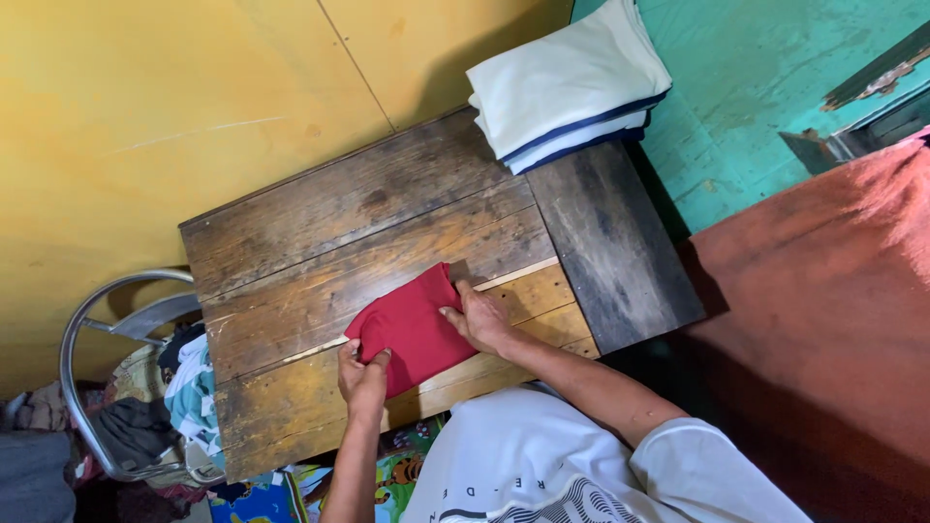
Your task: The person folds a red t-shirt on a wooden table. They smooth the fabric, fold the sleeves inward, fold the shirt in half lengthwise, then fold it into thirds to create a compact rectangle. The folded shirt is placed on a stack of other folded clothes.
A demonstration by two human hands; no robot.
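Head view: red folded cloth (412, 327) lies flat mid-tabletop (320, 232), near front edge. Left hand (361, 376) pinches its near corner w/ fingers. Right hand (480, 318) rests on its right edge, fingers pressed together, flat. White/navy folded stack (562, 82) at far right corner, well apart.

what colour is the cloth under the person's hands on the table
Red. The folded cloth shows clearly in the head view, plain with no pattern visible.
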